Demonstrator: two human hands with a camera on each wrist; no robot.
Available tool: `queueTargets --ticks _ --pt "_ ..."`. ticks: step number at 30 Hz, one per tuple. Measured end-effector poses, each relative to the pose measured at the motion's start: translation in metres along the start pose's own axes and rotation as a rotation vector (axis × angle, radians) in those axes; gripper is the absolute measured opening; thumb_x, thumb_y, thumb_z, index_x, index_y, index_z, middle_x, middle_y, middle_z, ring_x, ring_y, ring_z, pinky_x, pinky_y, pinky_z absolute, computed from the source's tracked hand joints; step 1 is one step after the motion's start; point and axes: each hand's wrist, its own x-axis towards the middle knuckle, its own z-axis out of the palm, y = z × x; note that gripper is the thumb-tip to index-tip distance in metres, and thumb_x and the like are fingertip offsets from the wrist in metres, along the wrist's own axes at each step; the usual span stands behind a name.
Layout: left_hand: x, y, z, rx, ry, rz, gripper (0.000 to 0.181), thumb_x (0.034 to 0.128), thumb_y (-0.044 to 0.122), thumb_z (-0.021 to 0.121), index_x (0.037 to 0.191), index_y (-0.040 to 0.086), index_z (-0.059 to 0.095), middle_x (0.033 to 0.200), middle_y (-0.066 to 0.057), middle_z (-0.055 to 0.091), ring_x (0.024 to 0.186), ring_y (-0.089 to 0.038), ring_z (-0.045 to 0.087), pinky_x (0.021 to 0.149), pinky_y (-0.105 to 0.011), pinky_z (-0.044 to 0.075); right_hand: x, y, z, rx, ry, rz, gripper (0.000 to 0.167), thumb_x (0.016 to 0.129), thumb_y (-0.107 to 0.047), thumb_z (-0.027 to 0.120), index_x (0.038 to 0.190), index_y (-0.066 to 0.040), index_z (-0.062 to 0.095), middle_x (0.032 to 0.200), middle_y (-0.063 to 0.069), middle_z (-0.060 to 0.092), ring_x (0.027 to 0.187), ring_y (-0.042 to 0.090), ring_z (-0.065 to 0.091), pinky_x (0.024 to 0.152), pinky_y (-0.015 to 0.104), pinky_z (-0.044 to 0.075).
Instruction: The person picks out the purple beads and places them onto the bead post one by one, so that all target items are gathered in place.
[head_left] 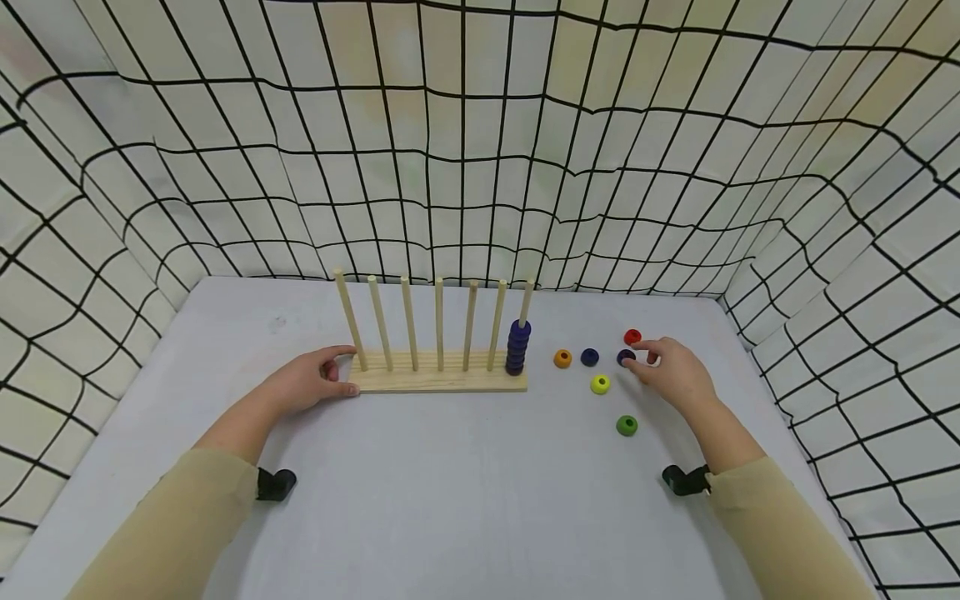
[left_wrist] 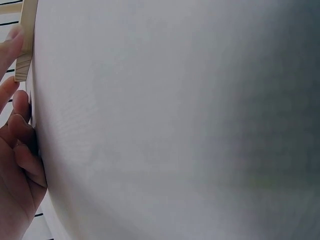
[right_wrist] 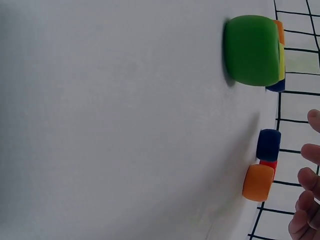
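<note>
A wooden peg board (head_left: 442,383) with a row of upright pegs stands on the white table. My left hand (head_left: 311,379) pinches its left end between thumb and index finger; in the left wrist view, the board's end (left_wrist: 25,55) sits between those fingers. Several dark purple beads (head_left: 517,348) are stacked on the rightmost peg. My right hand (head_left: 675,375) hovers at a dark blue bead (head_left: 626,357), thumb and index finger spread around it. In the right wrist view, the fingers (right_wrist: 309,179) appear apart from the blue bead (right_wrist: 268,145). A red bead (head_left: 632,337) lies just behind.
Loose beads lie right of the board: orange (head_left: 562,358), dark blue (head_left: 590,357), yellow (head_left: 600,384) and green (head_left: 627,426). Another orange bead (right_wrist: 258,183) shows only in the right wrist view. Black netting (head_left: 465,167) over white walls encloses the table's back and sides.
</note>
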Motion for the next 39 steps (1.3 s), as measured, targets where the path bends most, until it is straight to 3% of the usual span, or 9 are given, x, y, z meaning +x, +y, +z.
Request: queueTargets --ticks 8,21,39 --pt "0.0 0.0 0.0 0.002 0.001 0.003 0.078 0.0858 0.039 0.077 0.147 0.006 0.042 0.088 -0.005 0.05 0.077 -0.019 0.045 0.069 -0.035 0.035 0.006 0.006 0.004 -0.08 -0.03 -0.004 0.054 0.093 -0.044 0.068 0.133 -0.008 0.062 0.097 0.011 0.056 0.079 0.024 0.051 0.064 0.036 0.041" --pt "0.0 0.0 -0.001 0.0 0.002 0.001 0.077 0.0859 0.038 0.078 0.147 0.005 0.042 0.087 -0.005 0.05 0.077 -0.019 0.045 0.068 -0.035 0.035 0.015 0.007 0.005 -0.085 -0.09 0.017 0.058 0.091 -0.045 0.069 0.135 -0.008 0.061 0.086 0.008 0.056 0.073 0.023 0.051 0.061 0.034 0.039" --pt "-0.001 0.001 -0.001 -0.005 0.001 0.004 0.076 0.0864 0.037 0.077 0.147 0.006 0.042 0.087 -0.005 0.049 0.076 -0.019 0.045 0.068 -0.035 0.035 0.023 0.011 0.007 -0.09 -0.151 0.064 0.056 0.091 -0.044 0.069 0.132 -0.007 0.063 0.097 0.013 0.06 0.084 0.026 0.053 0.068 0.037 0.045"
